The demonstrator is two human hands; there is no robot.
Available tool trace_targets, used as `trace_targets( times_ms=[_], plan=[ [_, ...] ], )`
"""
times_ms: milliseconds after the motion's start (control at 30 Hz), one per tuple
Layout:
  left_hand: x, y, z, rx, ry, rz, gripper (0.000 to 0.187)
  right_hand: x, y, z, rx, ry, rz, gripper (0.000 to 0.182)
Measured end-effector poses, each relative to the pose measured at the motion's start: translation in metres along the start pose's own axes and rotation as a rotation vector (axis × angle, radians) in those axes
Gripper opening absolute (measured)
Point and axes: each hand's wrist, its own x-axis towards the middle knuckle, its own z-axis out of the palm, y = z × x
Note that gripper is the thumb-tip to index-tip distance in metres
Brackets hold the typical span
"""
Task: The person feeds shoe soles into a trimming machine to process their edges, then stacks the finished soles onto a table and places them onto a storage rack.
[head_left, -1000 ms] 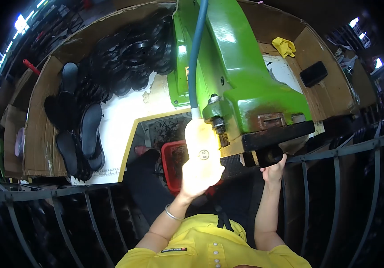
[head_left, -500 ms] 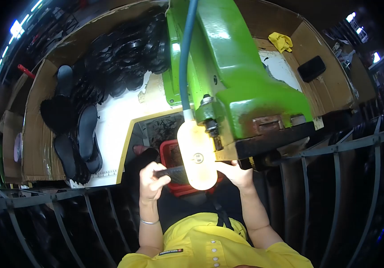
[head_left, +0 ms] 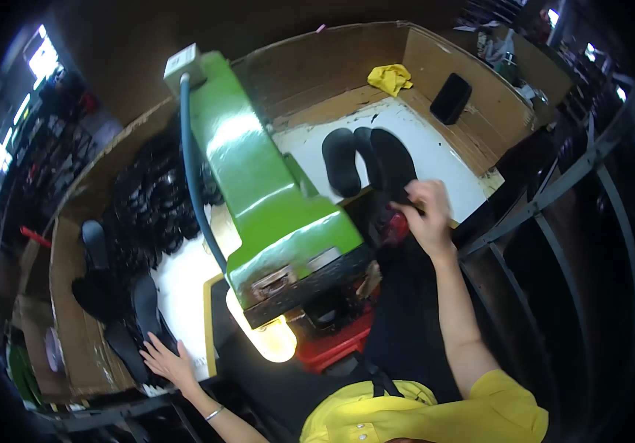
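My right hand [head_left: 427, 215] is closed on the near end of a black shoe sole [head_left: 394, 167], which lies on the white tabletop [head_left: 436, 159] to the right of the green machine [head_left: 258, 192]. Two more black soles [head_left: 341, 161] lie beside it. My left hand [head_left: 166, 360] reaches out to the left with fingers spread, resting on the black soles [head_left: 140, 317] stacked near the table's front left edge. A lit lamp [head_left: 269, 338] on a blue hose [head_left: 193, 184] hangs under the machine's head.
A large heap of black soles [head_left: 151, 207] fills the back left. Cardboard walls [head_left: 472, 66] ring the table, with a yellow cloth [head_left: 389, 77] and a black phone-like object [head_left: 451, 97] at the back right. A red bin [head_left: 336, 343] sits below the machine. Metal bars [head_left: 554, 192] cross on the right.
My view has swung right. Both hands left the spot under the machine head: the right one carried a sole to the right tabletop, the left one reached out to the stack at the left.
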Motion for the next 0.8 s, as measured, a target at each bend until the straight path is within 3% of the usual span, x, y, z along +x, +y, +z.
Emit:
trace_targets(
  times_ms=[133, 233, 467, 533, 600, 667, 700, 767, 800],
  plan=[
    [0.002, 0.012, -0.01, 0.0, -0.085, 0.006, 0.074, -0.02, 0.099, 0.066, -0.024, -0.144, -0.036, 0.029],
    [-0.003, 0.003, -0.014, -0.095, -0.074, 0.034, 0.069, -0.029, 0.12, 0.074, 0.076, -0.262, 0.046, 0.032],
    [0.006, 0.011, -0.01, -0.185, 0.296, 0.003, 0.034, -0.028, 0.143, 0.088, 0.213, -0.411, 0.128, 0.039],
    [0.007, 0.015, -0.021, -0.348, 0.455, -0.045, 0.025, -0.031, 0.152, 0.086, 0.112, -0.44, 0.009, 0.041],
    [-0.001, 0.023, -0.055, -0.527, 0.585, 0.011, 0.023, -0.028, 0.103, 0.067, 0.004, -0.342, -0.027, 0.037],
    [-0.019, 0.04, -0.098, -0.688, 0.583, 0.089, 0.031, -0.046, 0.066, 0.054, -0.028, -0.36, 0.063, 0.034],
    [-0.034, 0.054, -0.115, -0.885, 0.537, 0.076, 0.031, -0.093, 0.061, 0.055, 0.598, -0.476, 0.565, 0.035],
    [-0.06, 0.089, -0.125, -1.296, 0.355, 0.054, 0.032, -0.152, 0.015, 0.044, 0.343, -0.797, 0.45, 0.049],
    [-0.072, 0.105, -0.126, -1.509, 0.214, 0.041, 0.034, -0.154, -0.025, 0.043, 0.716, -0.812, 0.619, 0.072]
  ],
)
